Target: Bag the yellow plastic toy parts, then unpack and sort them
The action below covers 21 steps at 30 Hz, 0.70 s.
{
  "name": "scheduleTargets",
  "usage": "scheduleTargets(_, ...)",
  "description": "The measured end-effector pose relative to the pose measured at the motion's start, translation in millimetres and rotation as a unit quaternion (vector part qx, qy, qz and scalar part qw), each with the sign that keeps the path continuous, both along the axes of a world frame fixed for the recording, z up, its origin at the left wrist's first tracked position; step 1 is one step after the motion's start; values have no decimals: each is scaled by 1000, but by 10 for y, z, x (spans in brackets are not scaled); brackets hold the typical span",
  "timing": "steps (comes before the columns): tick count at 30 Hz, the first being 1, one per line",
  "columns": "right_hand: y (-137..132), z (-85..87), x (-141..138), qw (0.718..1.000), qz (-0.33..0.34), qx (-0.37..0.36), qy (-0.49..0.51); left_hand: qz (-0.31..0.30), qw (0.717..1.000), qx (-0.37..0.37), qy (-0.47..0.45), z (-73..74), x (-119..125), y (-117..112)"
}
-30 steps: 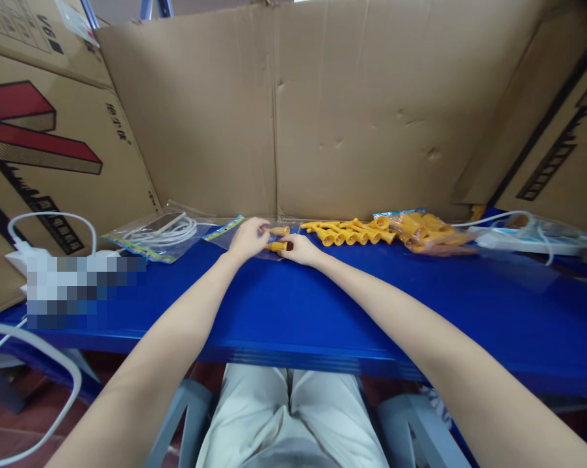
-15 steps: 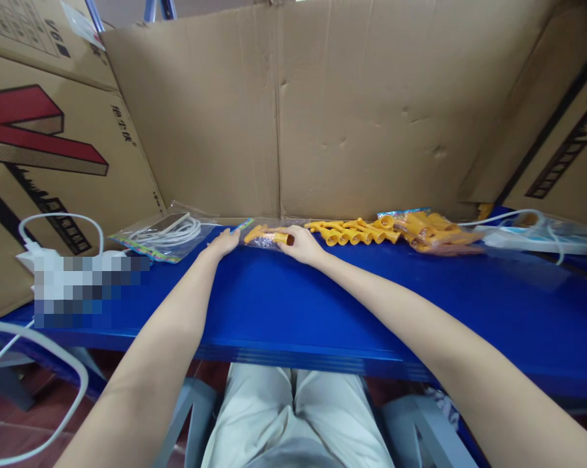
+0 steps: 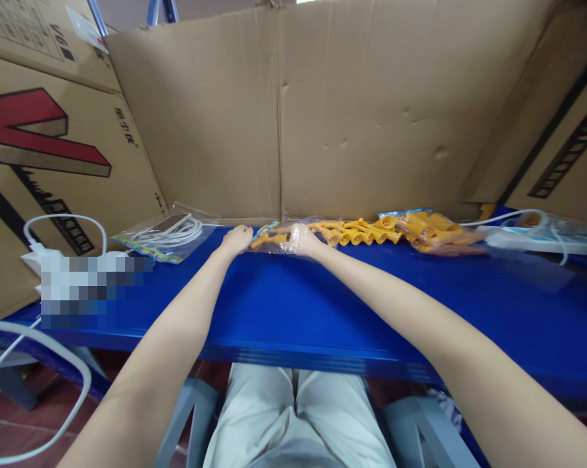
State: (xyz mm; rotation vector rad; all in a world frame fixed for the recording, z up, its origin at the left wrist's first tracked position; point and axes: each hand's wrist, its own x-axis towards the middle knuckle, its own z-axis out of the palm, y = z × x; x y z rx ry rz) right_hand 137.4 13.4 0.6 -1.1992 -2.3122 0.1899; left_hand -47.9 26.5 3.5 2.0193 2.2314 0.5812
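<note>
A small clear plastic bag (image 3: 273, 235) with orange plastic pieces (image 3: 266, 240) in it lies on the blue table (image 3: 322, 305) near the cardboard wall. My left hand (image 3: 235, 239) is curled shut on the bag's left end. My right hand (image 3: 305, 240) reaches into the bag's open right end, with the clear film over its fingers, and it seems closed on an orange piece. Just right of that hand lies a row of loose orange pieces (image 3: 356, 233).
A filled bag of orange pieces (image 3: 432, 231) lies further right, and beyond it a white power strip with cable (image 3: 532, 237). At the left are a clear bag with a white cable (image 3: 169, 234) and a blurred white item. Cardboard walls (image 3: 361, 110) close the table's back and sides.
My left hand has gone from flat beside the bag to a closed grip on its left end. My right hand has pushed into the bag, whose film now covers its fingers.
</note>
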Motion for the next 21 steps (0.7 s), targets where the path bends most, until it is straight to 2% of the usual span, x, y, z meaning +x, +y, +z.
scheduleTargets(3,64,-10,0,999,-14,-44,12,-6,999,21,27,-16,75,-44)
scheduleTargets(7,99,21,44,990,27,-135,-3,5,999,39,24,-32,62,-38)
scheduleTargets(12,121,129,112,962,59,-268,-13,21,998,52,16,-19,24,-38)
scheduleTargets(16,223,143,141,942,67,-327,23,17,998,52,37,3,39,-82)
scheduleTargets(21,358,80,103,915,76,-388,83,10,996,37,86,5,62,-152)
